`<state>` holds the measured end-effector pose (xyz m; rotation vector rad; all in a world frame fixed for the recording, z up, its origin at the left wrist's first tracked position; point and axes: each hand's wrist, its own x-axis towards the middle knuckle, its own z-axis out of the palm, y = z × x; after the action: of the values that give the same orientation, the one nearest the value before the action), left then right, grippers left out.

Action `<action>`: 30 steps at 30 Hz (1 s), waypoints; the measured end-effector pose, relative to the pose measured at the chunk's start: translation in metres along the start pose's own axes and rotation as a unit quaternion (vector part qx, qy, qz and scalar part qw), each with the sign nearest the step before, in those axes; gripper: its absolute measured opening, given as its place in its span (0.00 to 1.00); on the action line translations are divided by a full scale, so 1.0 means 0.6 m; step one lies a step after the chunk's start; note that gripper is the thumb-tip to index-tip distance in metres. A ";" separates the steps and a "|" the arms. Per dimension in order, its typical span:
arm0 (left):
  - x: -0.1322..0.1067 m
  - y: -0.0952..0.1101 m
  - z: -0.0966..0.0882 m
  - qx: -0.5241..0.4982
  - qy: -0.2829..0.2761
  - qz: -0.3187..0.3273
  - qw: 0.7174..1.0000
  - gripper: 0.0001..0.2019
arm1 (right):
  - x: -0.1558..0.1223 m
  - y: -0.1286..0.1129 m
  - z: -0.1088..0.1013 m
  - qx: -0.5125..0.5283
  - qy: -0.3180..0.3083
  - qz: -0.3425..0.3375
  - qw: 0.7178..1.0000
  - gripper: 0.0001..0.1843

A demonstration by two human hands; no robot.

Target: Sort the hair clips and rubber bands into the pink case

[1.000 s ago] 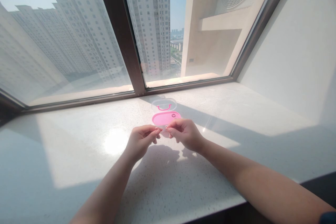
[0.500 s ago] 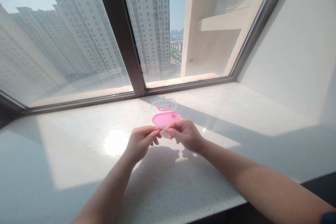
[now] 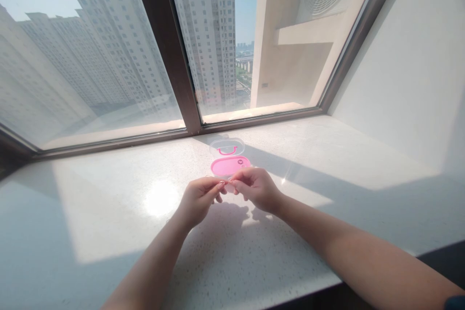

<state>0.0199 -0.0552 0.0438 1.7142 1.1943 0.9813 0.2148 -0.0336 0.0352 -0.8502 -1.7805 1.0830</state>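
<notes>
My left hand (image 3: 201,199) and my right hand (image 3: 257,187) meet above the sill, thumbs and forefingers pinched with the tips almost touching. Whatever is between the fingertips is too small to make out. Just beyond them lies a pink oval tray (image 3: 225,166), which looks like the inside of a small box; a small dark ring-like item (image 3: 240,162) sits at its right end. Behind the tray lies a clear oval lid (image 3: 218,145) with a pink curved handle (image 3: 227,151). My hands partly cover the near side of the tray.
The speckled white window sill (image 3: 119,203) carries bright sun and a shadow band. A brown-framed window (image 3: 189,106) stands at the back, with tall buildings outside. A white wall (image 3: 407,87) closes off the right side. The sill's front edge runs along the lower right.
My left hand has moved slightly right, so its fingertips are closer to those of my right hand. The right hand, the tray and the lid stay nearly in place.
</notes>
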 end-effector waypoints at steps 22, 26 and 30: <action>0.005 0.014 -0.006 -0.023 0.024 -0.022 0.999 0.11 | 0.001 0.003 0.001 -0.008 0.013 0.003 1.000 0.09; 0.004 0.015 -0.006 -0.018 0.028 -0.023 0.999 0.11 | 0.001 0.005 0.002 -0.006 0.015 0.004 1.000 0.09; 0.003 0.017 -0.006 -0.022 0.036 -0.020 0.999 0.12 | 0.002 0.006 0.001 -0.009 0.016 0.004 1.000 0.09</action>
<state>0.0206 -0.0551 0.0546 1.6274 1.2401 1.0449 0.2140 -0.0316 0.0318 -0.8825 -1.7636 1.0542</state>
